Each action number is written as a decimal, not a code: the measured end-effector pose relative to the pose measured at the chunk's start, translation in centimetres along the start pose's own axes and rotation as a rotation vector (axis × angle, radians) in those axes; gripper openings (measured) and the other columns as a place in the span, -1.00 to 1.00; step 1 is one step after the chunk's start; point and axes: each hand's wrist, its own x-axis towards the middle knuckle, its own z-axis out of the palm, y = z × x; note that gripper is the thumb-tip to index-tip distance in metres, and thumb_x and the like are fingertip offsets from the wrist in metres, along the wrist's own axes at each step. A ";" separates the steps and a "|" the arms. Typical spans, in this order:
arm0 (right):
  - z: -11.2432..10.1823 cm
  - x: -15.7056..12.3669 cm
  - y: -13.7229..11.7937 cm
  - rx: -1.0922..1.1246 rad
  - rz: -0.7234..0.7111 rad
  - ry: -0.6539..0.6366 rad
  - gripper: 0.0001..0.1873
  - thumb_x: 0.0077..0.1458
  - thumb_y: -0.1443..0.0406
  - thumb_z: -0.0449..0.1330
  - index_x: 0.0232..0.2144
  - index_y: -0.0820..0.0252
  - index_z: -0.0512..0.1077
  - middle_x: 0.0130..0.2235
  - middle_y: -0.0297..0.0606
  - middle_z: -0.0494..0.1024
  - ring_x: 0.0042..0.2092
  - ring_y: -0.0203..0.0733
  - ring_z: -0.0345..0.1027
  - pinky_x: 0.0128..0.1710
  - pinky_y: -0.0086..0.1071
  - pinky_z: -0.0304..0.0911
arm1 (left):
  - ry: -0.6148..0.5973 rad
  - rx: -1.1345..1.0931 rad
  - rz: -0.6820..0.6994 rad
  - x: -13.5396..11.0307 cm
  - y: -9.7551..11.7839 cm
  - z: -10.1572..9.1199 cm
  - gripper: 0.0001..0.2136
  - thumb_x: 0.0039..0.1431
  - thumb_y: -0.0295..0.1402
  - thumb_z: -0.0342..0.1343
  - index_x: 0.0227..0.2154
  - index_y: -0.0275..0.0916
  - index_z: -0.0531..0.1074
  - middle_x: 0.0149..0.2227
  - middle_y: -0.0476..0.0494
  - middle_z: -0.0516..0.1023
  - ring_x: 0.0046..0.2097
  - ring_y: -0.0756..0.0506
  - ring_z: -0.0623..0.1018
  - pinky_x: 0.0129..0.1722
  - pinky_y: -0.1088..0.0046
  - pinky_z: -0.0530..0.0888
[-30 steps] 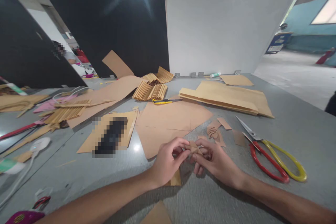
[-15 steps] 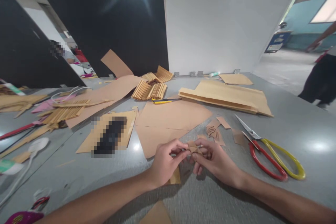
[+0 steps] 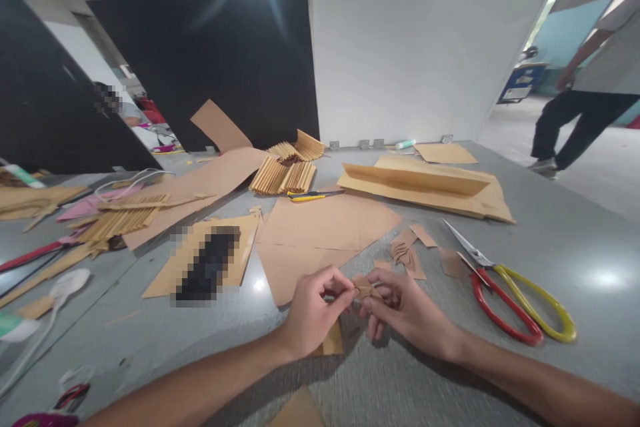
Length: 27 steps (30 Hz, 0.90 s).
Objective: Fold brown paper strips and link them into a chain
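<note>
Between my two hands is a small folded piece of brown paper (image 3: 364, 285). My left hand (image 3: 316, 310) pinches its left edge with thumb and forefinger. From the other side my right hand (image 3: 407, 310) grips it, its fingers curled beneath and partly hidden. Under my left hand lies a yellowish paper strip (image 3: 333, 341), mostly covered. Just beyond my right hand are several small cut paper pieces (image 3: 403, 253). Large scissors (image 3: 503, 287) with one red and one yellow handle lie to the right, blades apart. A big sheet of brown paper (image 3: 310, 240) spreads out behind my hands.
A yellow box cutter (image 3: 313, 195) lies behind the sheet, near bundles of pleated paper (image 3: 283, 173). A long folded paper (image 3: 420, 188) is at back right. On the left are a white cable (image 3: 45, 333) and paper scraps. Upright panels (image 3: 390, 47) border the table. A person (image 3: 595, 80) stands beyond it.
Both hands stay together on the small paper, with slight finger shifts. The long folded paper at the back has opened wider. The person at right shows more fully in view.
</note>
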 end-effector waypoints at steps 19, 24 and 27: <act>0.1 -0.1 0.4 -0.109 -0.029 0.043 -0.61 0.31 -0.04 0.11 -0.35 0.14 0.29 -0.63 -0.47 0.45 -0.65 -0.28 0.43 -0.67 -0.50 0.29 | -0.133 -0.046 -0.023 -0.1 0.0 0.1 -0.68 0.35 -0.15 0.09 -0.45 -0.24 0.33 -0.50 -0.04 0.46 -0.43 -0.04 0.50 -0.39 0.51 0.41; 0.0 0.1 0.3 -0.120 -0.032 0.065 -0.60 0.32 -0.03 0.11 -0.38 0.16 0.31 -0.51 -0.39 0.51 -0.64 -0.34 0.42 -0.69 -0.53 0.24 | -0.083 -0.070 -0.040 0.4 0.2 -0.1 -0.71 0.35 -0.15 0.09 -0.40 -0.23 0.31 -0.50 0.01 0.40 -0.41 -0.03 0.47 -0.38 0.51 0.38; 0.0 0.1 0.4 -0.136 -0.032 0.066 -0.60 0.33 -0.03 0.09 -0.37 0.16 0.31 -0.47 -0.36 0.53 -0.64 -0.34 0.42 -0.72 -0.54 0.21 | -0.111 -0.049 -0.034 0.6 0.1 0.0 -0.72 0.34 -0.16 0.11 -0.40 -0.27 0.39 -0.48 -0.02 0.42 -0.40 -0.03 0.45 -0.39 0.52 0.35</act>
